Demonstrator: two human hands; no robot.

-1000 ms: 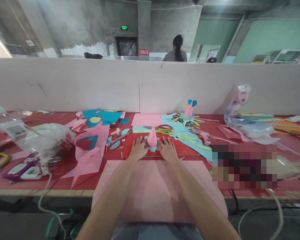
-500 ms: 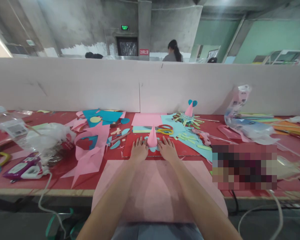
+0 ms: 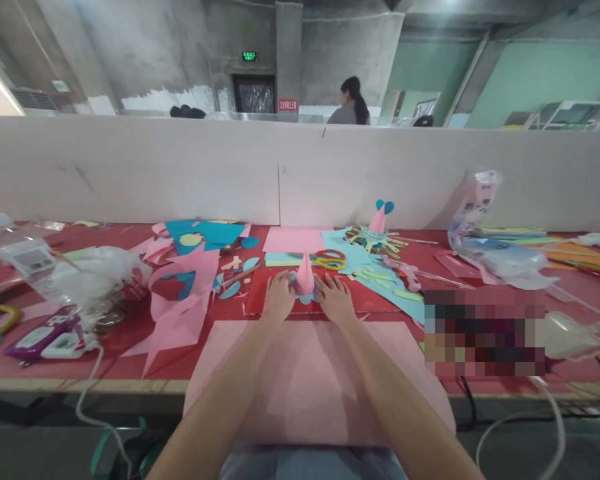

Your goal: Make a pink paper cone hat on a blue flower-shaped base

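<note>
A pink paper cone (image 3: 305,279) stands upright on a light-blue scalloped paper base (image 3: 307,299), over a red board (image 3: 375,293). At its left side, my left hand (image 3: 279,295) has its fingers curled in, pinching the rim of the blue base. My right hand (image 3: 337,297) lies on the other side with its fingers stretched forward, the thumb side touching the base close to the cone. The underside of the base is hidden. Just behind the cone are yellow-and-red-handled scissors (image 3: 333,259).
A finished-looking pink cone with blue ears and green fringe (image 3: 379,223) stands behind right. Pink paper scraps (image 3: 193,300) lie left, near a purple device (image 3: 50,337) and a plastic bottle (image 3: 17,247). A pink glue gun (image 3: 405,273) rests right. A white partition (image 3: 180,173) closes the back.
My left hand's fingers have drawn in from lying flat to curling at the base's rim. My right hand has barely moved, and the cone stays in place.
</note>
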